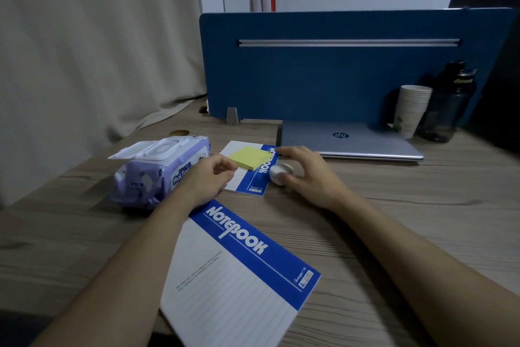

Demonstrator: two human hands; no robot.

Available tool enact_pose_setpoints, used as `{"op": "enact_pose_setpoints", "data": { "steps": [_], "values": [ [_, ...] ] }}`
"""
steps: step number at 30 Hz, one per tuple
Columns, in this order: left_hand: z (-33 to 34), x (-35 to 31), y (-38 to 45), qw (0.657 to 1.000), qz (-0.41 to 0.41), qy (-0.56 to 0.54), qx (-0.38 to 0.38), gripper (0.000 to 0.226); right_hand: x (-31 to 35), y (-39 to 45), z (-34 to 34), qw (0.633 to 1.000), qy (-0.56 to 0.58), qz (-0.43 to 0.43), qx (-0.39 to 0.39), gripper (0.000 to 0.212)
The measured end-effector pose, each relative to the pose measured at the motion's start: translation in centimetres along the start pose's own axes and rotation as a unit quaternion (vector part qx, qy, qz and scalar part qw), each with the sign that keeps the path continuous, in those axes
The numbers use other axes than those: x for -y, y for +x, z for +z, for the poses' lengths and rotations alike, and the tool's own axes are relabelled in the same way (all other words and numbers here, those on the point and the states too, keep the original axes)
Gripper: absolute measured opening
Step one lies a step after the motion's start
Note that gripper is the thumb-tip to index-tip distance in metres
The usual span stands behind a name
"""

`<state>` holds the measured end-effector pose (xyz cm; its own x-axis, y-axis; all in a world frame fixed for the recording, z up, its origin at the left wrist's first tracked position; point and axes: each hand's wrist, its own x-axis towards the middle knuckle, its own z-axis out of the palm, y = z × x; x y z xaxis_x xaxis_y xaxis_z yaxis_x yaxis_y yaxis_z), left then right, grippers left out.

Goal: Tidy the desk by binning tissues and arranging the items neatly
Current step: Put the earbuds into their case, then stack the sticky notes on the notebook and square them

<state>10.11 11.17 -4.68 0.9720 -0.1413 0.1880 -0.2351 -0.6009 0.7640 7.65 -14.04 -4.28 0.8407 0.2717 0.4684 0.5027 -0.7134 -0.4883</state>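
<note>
A small blue-and-white notebook (261, 175) lies mid-desk with a yellow sticky-note pad (249, 160) on top of it. My left hand (206, 180) rests at the notebook's left edge, fingers curled toward the pad; whether it grips anything is unclear. My right hand (305, 170) reaches over the notebook's right edge, its fingers round a small white oval object (278, 172). A large blue-and-white notebook (239, 268) lies skewed near the front edge, under my left forearm. A purple wet-wipes pack (157, 169) with its white lid flipped up sits to the left.
A shut silver laptop (349, 139) lies behind the small notebook, against a blue divider panel (337, 70). A stack of paper cups (412, 110) and a dark bottle (447, 110) stand at the back right. A curtain (84, 51) hangs at the left.
</note>
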Motion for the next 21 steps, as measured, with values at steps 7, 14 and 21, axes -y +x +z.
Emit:
{"op": "enact_pose_setpoints", "data": {
  "steps": [7,14,21],
  "values": [
    [0.7,0.2,-0.2,0.993,0.017,0.116,0.007,0.018,-0.6,0.2,0.4,0.995,-0.09,0.022,0.019,0.031],
    [0.4,0.1,-0.3,0.985,0.008,0.167,0.052,0.038,-3.8,-0.7,-1.6,0.973,-0.148,0.163,-0.065,0.024],
    [0.8,0.4,0.1,0.979,0.004,0.193,0.069,0.065,-4.5,-0.9,-2.8,0.959,-0.189,0.139,-0.159,0.029]
  ]
}}
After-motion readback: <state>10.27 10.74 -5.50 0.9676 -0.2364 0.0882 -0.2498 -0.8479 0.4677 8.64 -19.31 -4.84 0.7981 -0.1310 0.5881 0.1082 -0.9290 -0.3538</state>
